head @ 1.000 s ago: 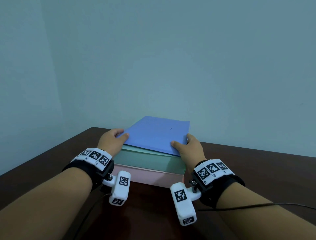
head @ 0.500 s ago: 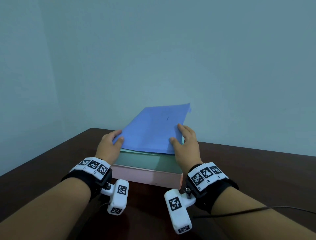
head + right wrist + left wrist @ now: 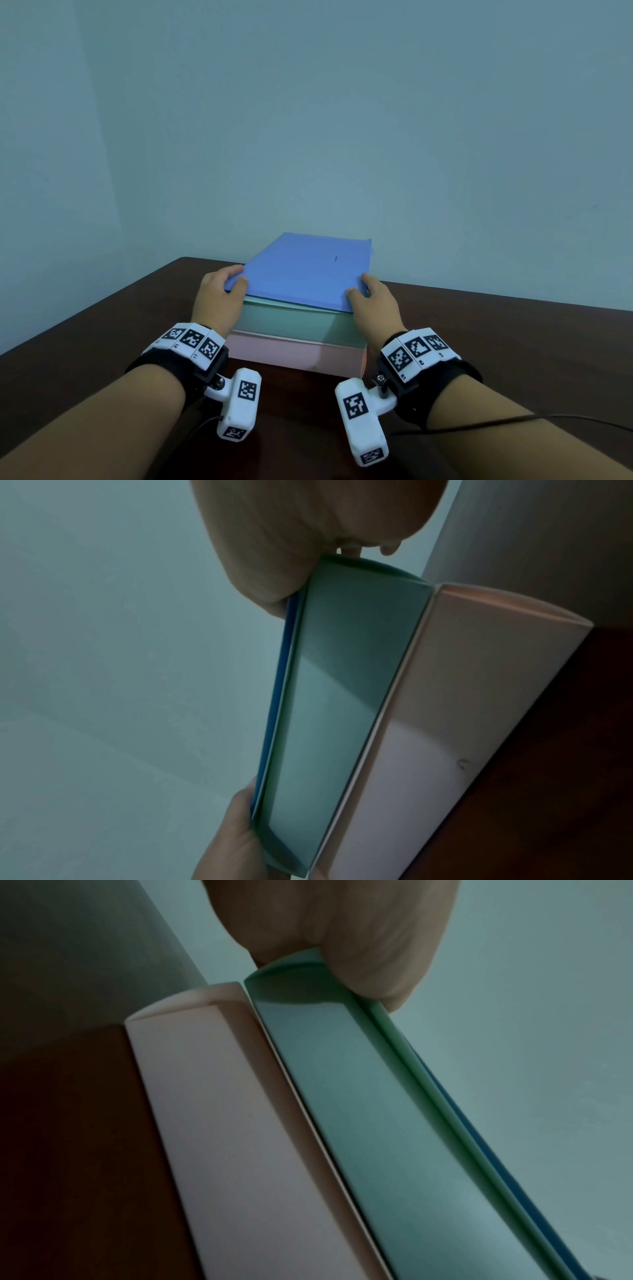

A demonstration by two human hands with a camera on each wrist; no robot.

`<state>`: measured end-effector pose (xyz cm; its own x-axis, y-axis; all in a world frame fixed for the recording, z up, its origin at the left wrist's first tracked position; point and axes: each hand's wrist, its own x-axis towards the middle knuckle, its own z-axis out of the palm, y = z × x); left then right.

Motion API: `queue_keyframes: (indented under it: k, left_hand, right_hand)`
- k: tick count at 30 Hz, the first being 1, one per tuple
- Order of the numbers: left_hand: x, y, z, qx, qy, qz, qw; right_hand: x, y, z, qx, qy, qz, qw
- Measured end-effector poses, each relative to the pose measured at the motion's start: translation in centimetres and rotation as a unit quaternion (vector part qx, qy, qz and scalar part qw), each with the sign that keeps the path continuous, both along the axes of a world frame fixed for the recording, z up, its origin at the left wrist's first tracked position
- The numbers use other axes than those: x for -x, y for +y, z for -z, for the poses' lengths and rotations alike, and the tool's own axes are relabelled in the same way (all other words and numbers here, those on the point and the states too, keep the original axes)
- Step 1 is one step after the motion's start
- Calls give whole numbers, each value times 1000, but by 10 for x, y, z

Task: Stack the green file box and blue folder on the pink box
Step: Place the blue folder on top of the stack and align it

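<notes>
**Both hands hold the blue folder on top of the stack**

The left hand [image 3: 219, 298] pinches the near left corner of the blue folder [image 3: 305, 270], thumb on the top face and fingers curled round the left edge. The right hand [image 3: 373, 301] has the same grip at the near right corner, thumb on the cover and fingers wrapped along the right edge. In the left wrist view the thumb [image 3: 377, 947] bears down on the corner where the folder's thin blue edge [image 3: 479, 1137] lies against the green lid. The right wrist view shows the right hand [image 3: 308, 534] and the left hand [image 3: 232, 831] at opposite ends of the near edge.

The folder lies on the green file box [image 3: 294, 322], turned a little off square, so its near edge runs at a slant and a strip of the green top shows in front. The green file box sits flat on the pink box [image 3: 298, 353], their near faces almost flush; the pink box's right end juts out slightly further.

The pink box rests on the dark brown counter [image 3: 496, 335], near the back left corner, close to the blue-grey wall [image 3: 342, 137]. Bare counter spreads to the right of the stack and in front of it, below the forearms. A black cable [image 3: 565, 419] trails across the counter from the right wrist.
</notes>
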<state>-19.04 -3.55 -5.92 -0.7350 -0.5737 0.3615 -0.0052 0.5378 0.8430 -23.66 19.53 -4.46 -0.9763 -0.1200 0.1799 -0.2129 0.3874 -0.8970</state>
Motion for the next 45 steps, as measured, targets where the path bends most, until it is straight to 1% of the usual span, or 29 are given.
queue_keyframes:
  k: [8,12,15,18,20,24,27,29,31,34,36,38,40,45]
  left_hand:
    - [-6,2,2,-5,20,0,1000]
    - [-8,2,3,-1,31,1,1000]
    - [-9,1,4,0,32,4,999]
    - [-11,1,2,-24,40,11,999]
    - [-11,1,-1,-55,48,16,997]
    - [-14,3,-5,-97,87,24,991]
    - [-17,4,-10,-105,116,-1,988]
    - [-19,3,-14,-106,133,-22,985]
    - [-20,2,-15,-98,147,-39,984]
    - [-22,1,-14,-91,158,-54,982]
    - [-22,1,-12,-85,139,-57,985]
    - [-21,2,-10,-81,105,-49,990]
    - [-21,3,-6,-72,72,-40,994]
    - [-19,6,-1,-82,39,-25,996]
  right_hand:
    - [-8,-2,-2,47,-42,-8,998]
    - [-3,0,-2,117,-43,4,992]
    - [3,2,-2,151,-54,0,987]
    - [6,3,-6,208,-65,-11,976]
    - [5,3,-10,218,-54,-21,974]
    - [-2,2,-22,195,9,-23,980]
    - [-7,0,-29,167,54,-39,984]
    - [-7,-2,-32,150,69,-41,985]
    - [-6,-4,-33,125,68,-49,989]
    - [-3,-7,-33,52,27,-53,997]
    - [2,-9,-29,-8,5,-44,999]
    - [9,-8,-22,-46,-18,-31,998]
    - [9,-8,-19,-57,-35,-26,997]
    - [6,-7,-17,-84,-14,-22,996]
